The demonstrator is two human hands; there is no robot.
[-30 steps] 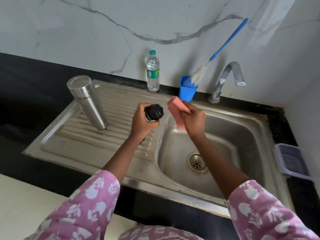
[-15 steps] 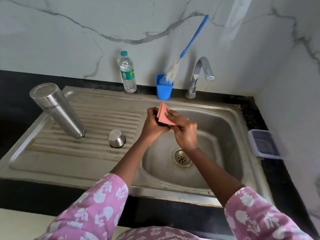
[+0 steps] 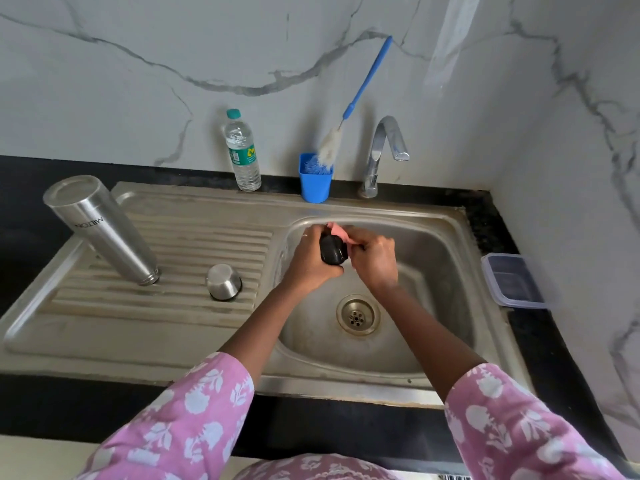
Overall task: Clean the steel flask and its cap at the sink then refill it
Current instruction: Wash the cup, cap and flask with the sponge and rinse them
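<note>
Head view looks down on a steel sink set in a black table. Over the basin, the left hand grips a black inner cap, its fingers curled round the cap's far side. The right hand pinches a pink sponge against the top of that cap; most of the sponge is hidden behind both hands. Below the hands lies the drain.

On the ribbed drainboard to the left, the steel flask stands mouth down with its base up, well apart from the hands. Its lettering reads upside down. A steel outer cap sits on the ribs between the flask and the basin, open side down.

Along the back edge, a clear water bottle with a green lid stands upright. Beside it is a blue cup holding a bottle brush, whose blue handle leans against the marble wall. The tap stands just right of the cup, and I see no water at its spout. A clear plastic container rests on the table at the right of the sink. Pink floral sleeves cover both forearms.
</note>
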